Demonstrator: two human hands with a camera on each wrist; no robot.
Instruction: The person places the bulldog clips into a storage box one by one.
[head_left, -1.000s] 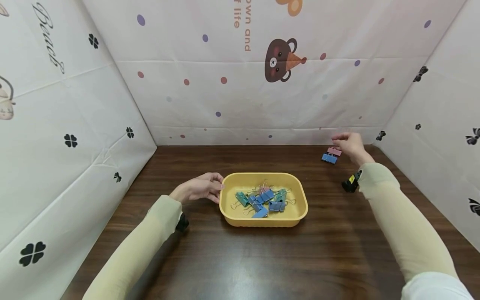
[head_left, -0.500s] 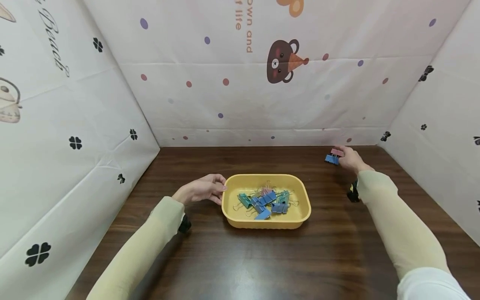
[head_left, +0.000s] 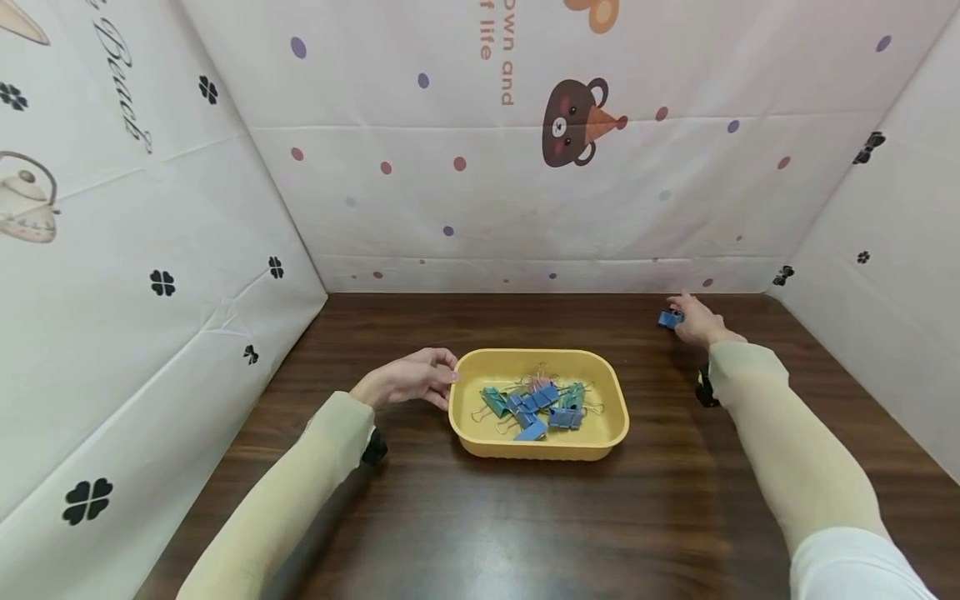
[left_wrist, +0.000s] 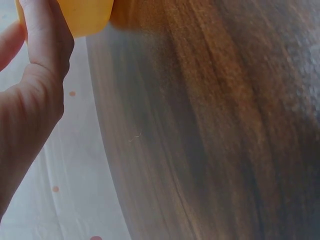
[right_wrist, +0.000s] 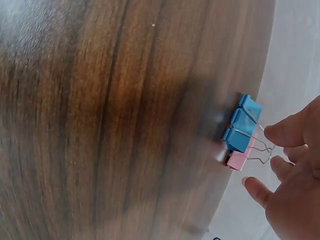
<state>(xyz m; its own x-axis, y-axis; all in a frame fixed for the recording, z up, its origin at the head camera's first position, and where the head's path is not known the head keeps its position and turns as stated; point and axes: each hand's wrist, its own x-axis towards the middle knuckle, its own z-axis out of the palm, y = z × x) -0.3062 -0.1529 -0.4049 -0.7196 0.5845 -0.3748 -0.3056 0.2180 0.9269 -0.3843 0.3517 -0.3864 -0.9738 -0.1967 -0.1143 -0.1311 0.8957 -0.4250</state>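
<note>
My left hand (head_left: 412,378) pinches the left rim of a yellow plastic tray (head_left: 540,450), thumb and fingers on either side of the edge. Inside the tray lie several blue, green and pink binder clips (head_left: 531,400). At the back right, my right hand (head_left: 697,322) is over two more clips on the table. The right wrist view shows a blue binder clip (right_wrist: 243,122) with a pink binder clip (right_wrist: 239,159) partly behind it. Thumb and fingers (right_wrist: 257,191) stand spread around their wire handles; any contact is unclear. In the head view the hand hides the pink clip.
The dark wooden table (head_left: 495,517) runs back to a white printed cloth wall (head_left: 495,208). Similar cloth walls rise at the left (head_left: 202,225) and the right (head_left: 892,333). Both wrists carry a small black device.
My right hand has come down from above the two clips and now covers the pink one in the head view. The left hand keeps its hold on the tray. The head view has shifted slightly.
</note>
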